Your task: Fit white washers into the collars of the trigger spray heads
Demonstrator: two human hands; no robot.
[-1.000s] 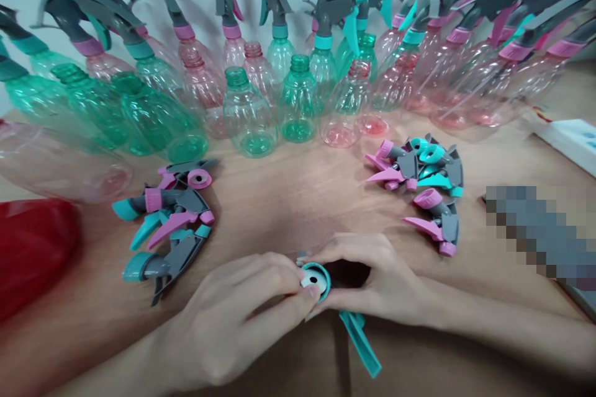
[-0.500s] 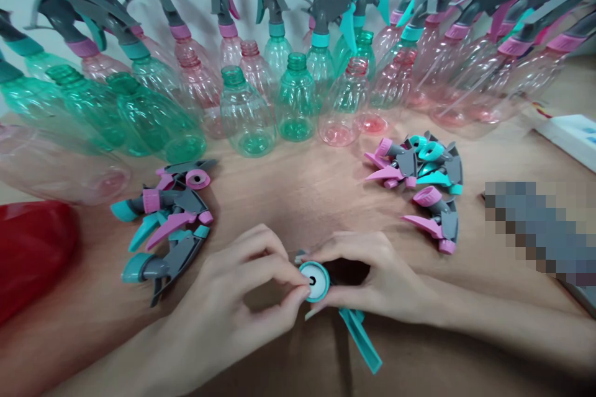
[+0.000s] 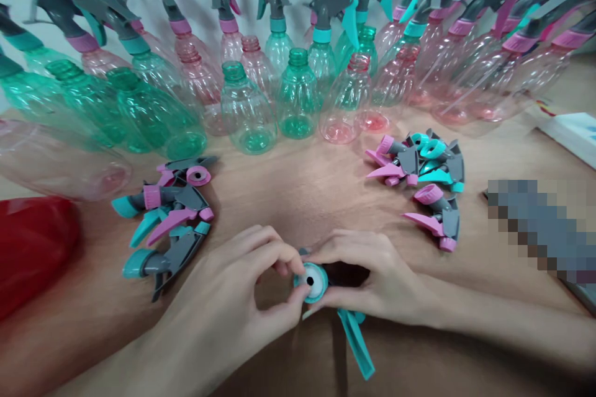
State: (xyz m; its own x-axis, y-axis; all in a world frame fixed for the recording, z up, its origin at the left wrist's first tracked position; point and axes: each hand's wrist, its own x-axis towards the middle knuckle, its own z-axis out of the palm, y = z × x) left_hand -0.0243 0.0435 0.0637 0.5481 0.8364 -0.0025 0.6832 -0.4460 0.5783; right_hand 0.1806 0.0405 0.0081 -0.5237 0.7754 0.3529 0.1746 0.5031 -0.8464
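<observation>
In my right hand (image 3: 372, 276) is a grey and teal trigger spray head (image 3: 352, 341), its teal trigger hanging below the fingers. The round teal collar faces me, with a white washer (image 3: 317, 284) inside that has a dark hole in its middle. My left hand (image 3: 246, 288) is closed on the collar's left side, index finger at the upper rim and thumb tip pressing at the washer's edge. The grey body of the spray head is mostly hidden behind my right hand.
Pink and teal spray heads lie in a left pile (image 3: 174, 217) and a right pile (image 3: 421, 177). Behind stand several green bottles (image 3: 298, 99) and pink bottles (image 3: 344, 105), some capped with sprayers. A red object (image 3: 35, 248) lies left, a pixelated dark object (image 3: 544, 229) right.
My left index finger has moved from the washer's centre up to the collar's upper rim, and the thumb now presses near the washer's edge. My right hand keeps its hold.
</observation>
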